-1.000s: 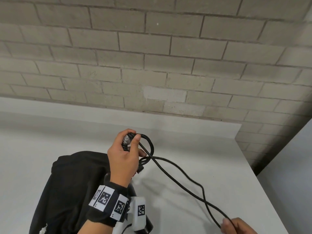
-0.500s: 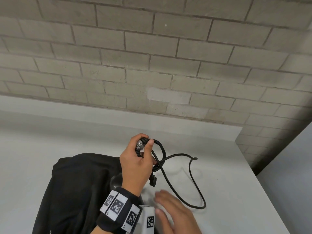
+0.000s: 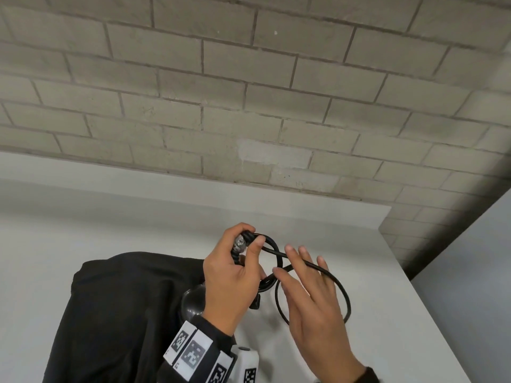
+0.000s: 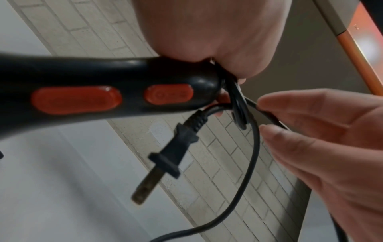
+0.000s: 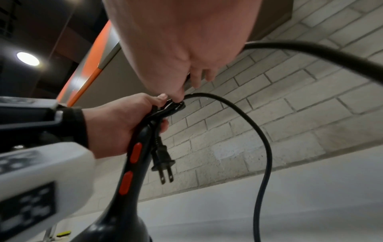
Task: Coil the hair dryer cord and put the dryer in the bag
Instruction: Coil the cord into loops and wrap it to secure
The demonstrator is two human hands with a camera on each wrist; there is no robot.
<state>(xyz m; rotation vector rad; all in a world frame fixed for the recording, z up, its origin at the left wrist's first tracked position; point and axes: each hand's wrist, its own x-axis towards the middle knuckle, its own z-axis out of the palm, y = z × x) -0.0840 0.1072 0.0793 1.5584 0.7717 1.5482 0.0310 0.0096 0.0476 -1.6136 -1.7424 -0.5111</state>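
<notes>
Coiling in progress: left hand curls round the handle end of the hair dryer, held above the table, thumb clamping the gathered turns of cord at the handle base. Right hand has its fingers nearly straight, the cord passing between them; thumb and forefinger look to pinch it lightly in the left wrist view. Plug hangs free beside the handle.

To do this well, in my judgement: keep each new loop the same size as those already pinned, feed it under the left thumb without twist, and do not let the thumb lift, or the turns spring loose.

Count: one dryer, one cord, one plug with two prongs, two red switches on the handle, one black bag lying on the table just left of the hands.
</notes>
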